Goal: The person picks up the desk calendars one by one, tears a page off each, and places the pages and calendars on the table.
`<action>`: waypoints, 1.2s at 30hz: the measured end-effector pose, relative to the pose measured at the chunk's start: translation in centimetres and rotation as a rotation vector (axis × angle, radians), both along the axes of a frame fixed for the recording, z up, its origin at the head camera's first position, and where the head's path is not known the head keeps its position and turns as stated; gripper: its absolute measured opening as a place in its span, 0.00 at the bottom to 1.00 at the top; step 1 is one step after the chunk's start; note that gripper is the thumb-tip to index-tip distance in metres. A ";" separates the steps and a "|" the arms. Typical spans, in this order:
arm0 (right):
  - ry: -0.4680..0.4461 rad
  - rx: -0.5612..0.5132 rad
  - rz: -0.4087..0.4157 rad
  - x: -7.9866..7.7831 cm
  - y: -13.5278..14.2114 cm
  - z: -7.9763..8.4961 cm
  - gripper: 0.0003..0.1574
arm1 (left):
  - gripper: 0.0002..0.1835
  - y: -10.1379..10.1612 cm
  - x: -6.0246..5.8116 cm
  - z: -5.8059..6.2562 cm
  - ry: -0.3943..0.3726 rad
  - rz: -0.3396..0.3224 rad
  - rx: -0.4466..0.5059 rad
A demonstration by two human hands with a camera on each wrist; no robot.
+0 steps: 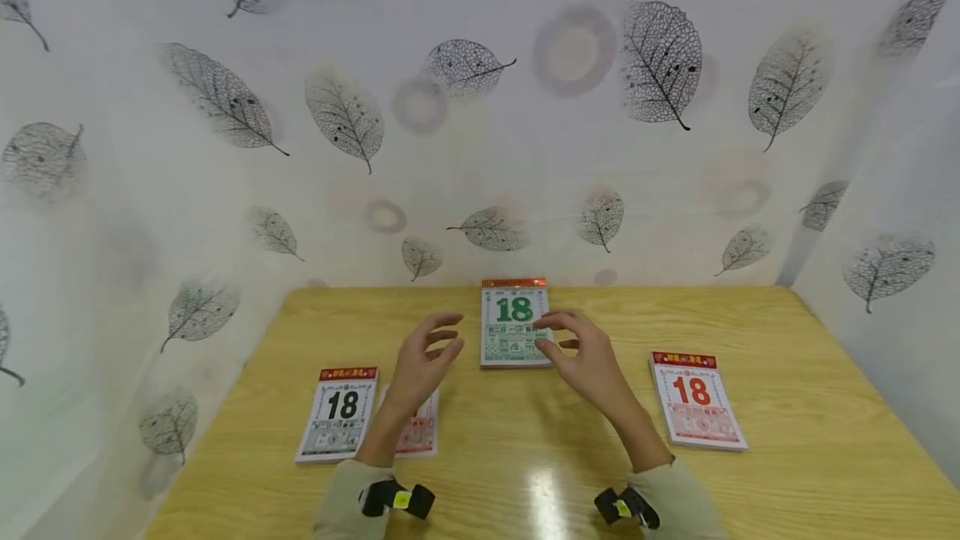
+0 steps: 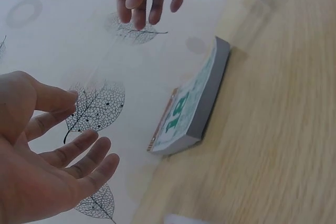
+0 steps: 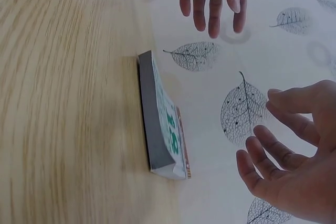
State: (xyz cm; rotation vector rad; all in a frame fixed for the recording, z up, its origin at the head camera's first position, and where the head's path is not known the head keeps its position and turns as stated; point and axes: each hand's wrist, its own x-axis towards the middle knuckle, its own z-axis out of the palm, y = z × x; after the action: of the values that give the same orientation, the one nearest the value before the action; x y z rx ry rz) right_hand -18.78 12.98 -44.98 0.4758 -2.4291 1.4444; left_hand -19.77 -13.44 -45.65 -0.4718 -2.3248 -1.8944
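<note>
Green digits on that calendar pad (image 1: 513, 348), lying flat at the back of the bench (image 1: 787, 340)! Left hand (image 1: 426, 357) and right hand (image 1: 591, 354) hover near it, one to each side, fingers loosely bent and slightly spread. Black-numbered pad (image 1: 341, 417) over on the left, red-printed pad (image 1: 423, 433) beside it, partly behind the forearm (image 1: 380, 436); red-numbered pad (image 1: 697, 402) off to the right.

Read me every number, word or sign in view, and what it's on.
"18" in green: far tear-off calendar
"18" in black: left tear-off calendar
"18" in red: right tear-off calendar
Partly hidden red-printed calendar: number unreadable
Headers, fine print, yellow wristband tags: too small to read
</note>
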 end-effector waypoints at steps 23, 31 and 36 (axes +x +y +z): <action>-0.177 -0.095 -0.032 -2.7 1.4 -3.2 0.23 | 0.21 3.0 -2.8 -3.2 -0.087 0.071 0.045; -0.278 -0.129 -0.020 -2.9 1.7 -4.0 0.29 | 0.22 3.6 -2.4 -3.7 -0.138 0.062 0.056; -0.313 -0.146 0.004 -3.0 1.8 -4.2 0.31 | 0.21 4.3 -2.7 -4.3 -0.173 0.064 -0.004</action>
State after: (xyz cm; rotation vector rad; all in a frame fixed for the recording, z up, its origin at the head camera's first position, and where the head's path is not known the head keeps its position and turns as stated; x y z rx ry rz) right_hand -21.76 14.80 -49.17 0.2366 -2.5258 1.8005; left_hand -22.44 -9.18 -49.99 -0.2391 -2.4170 -1.9731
